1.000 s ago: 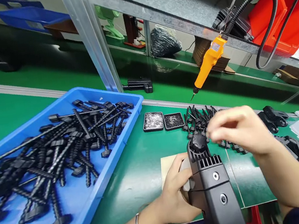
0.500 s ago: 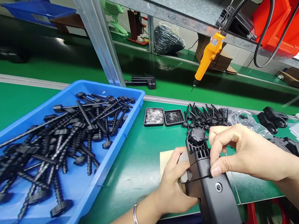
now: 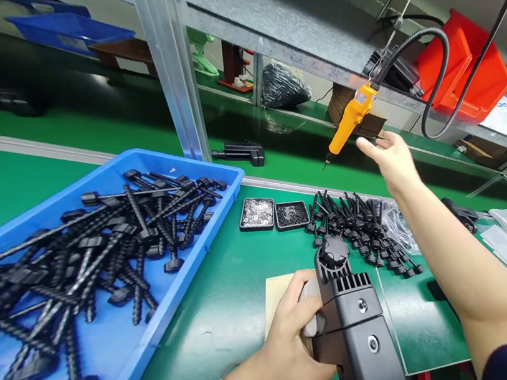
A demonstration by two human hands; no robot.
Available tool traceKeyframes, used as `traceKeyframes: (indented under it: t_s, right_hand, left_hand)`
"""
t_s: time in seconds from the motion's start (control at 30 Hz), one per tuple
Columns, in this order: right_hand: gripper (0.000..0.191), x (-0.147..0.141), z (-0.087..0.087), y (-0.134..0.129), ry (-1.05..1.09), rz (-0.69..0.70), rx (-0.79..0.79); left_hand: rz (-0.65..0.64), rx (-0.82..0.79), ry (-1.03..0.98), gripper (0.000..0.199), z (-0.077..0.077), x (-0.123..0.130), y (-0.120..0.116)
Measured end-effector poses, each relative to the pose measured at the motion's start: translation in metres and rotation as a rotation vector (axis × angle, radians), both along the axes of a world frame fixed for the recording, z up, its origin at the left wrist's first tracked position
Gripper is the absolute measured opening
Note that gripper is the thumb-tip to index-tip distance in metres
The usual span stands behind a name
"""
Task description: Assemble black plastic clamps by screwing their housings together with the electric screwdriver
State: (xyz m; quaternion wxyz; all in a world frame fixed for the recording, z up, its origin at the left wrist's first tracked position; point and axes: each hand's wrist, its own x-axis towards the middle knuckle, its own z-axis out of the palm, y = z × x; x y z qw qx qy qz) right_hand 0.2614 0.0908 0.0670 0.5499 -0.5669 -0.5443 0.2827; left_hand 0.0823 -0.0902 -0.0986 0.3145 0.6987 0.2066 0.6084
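Note:
My left hand [image 3: 294, 341] is wrapped round a black plastic tool body [image 3: 361, 332] with a grey part under the fingers. A ribbed black knob [image 3: 334, 250] sits at its top end, and two screws show on its face. Farther out, my right hand [image 3: 393, 161] reaches up with fingers apart, close to the hanging orange electric screwdriver [image 3: 351, 118]. Some of its fingertips are hidden behind the screwdriver's lower side, and I see no grip on it. The driver's bit points down to the left.
At the left, a blue tray [image 3: 190, 274] holds black threaded rods with knobs. Small dishes of washers [image 3: 257, 213] and dark screws [image 3: 291, 215] stand beyond the tool. Shorter knobbed rods [image 3: 356, 219] lie in a pile at the right. A metal post [image 3: 173, 69] rises behind the tray.
My right hand has left the tool body and moved up and away toward the orange screwdriver. A second screw now shows where its fingers were. The left hand keeps its hold.

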Motion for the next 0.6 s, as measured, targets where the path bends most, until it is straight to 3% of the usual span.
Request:
traceKeyframes:
  t_s: [0.07, 0.13, 0.2, 0.27, 0.37, 0.43, 0.6]
  right_hand:
    - [0.074, -0.007, -0.002, 0.042, 0.039, 0.059, 0.011]
    - [0.042, -0.017, -0.005, 0.070, 0.086, 0.197, -0.005]
    - [0.019, -0.026, -0.010, 0.081, 0.132, 0.328, 0.006]
    - [0.018, -0.032, -0.018, 0.072, 0.181, 0.414, 0.059]
    - [0.024, -0.033, -0.024, 0.028, 0.263, 0.511, 0.162]
    - [0.025, -0.030, -0.018, -0.015, 0.312, 0.556, 0.211]
    - [0.021, -0.019, 0.037, -0.126, 0.377, 0.563, 0.370]
  left_hand:
    - [0.003, 0.012, -0.033, 0.063, -0.005, 0.000, 0.000]
    - [0.002, 0.008, -0.032, 0.066, -0.010, 0.000, 0.000]
    - [-0.013, -0.027, 0.010, 0.064, -0.014, -0.002, -0.001]
    - [-0.035, -0.071, 0.054, 0.060, -0.015, -0.003, -0.001]
    - [-0.045, -0.063, 0.035, 0.060, -0.013, -0.002, -0.002]
    - [-0.026, -0.027, -0.015, 0.060, -0.010, -0.001, -0.001]
    - [-0.035, -0.100, 0.032, 0.058, -0.007, -0.002, -0.003]
